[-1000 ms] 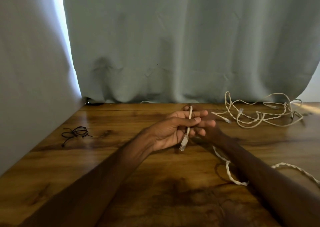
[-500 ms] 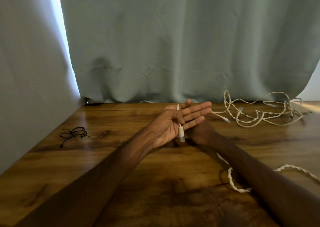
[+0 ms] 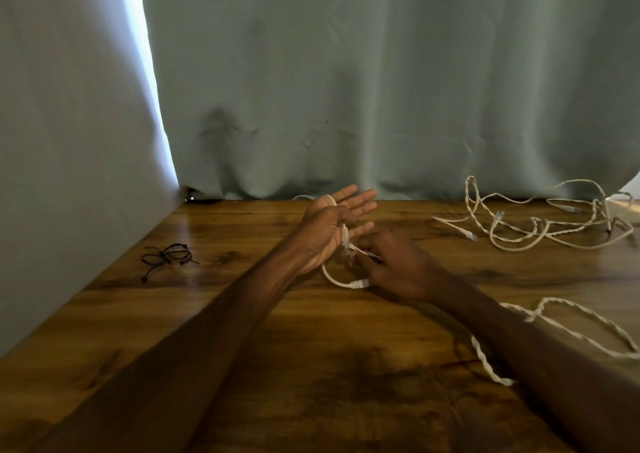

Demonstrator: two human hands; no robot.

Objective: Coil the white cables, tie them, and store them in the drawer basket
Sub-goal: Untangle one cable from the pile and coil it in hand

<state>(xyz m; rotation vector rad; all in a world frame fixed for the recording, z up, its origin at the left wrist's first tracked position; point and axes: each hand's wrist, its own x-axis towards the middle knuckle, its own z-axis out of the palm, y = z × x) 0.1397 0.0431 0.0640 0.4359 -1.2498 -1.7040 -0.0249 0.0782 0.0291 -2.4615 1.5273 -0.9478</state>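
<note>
My left hand (image 3: 329, 227) is held above the wooden table with the palm turned right and the fingers straight. A white cable (image 3: 337, 279) runs over its web by the thumb, and a connector end lies across the palm. Just to the right and nearer me, my right hand (image 3: 401, 265) has curled fingers that pinch the same cable below the left palm. A loop with a second connector hangs under both hands. The cable's twisted length (image 3: 575, 328) trails under my right forearm. A tangle of more white cables (image 3: 540, 224) lies at the back right. No drawer basket is in view.
A small bundle of black ties (image 3: 166, 257) lies on the table (image 3: 242, 383) at the left, near the grey wall panel. A grey-green curtain (image 3: 346, 106) hangs along the table's far edge.
My right hand has come out from behind the left hand, down and toward me, drawing the cable round the left hand. The left hand's fingers have spread straighter.
</note>
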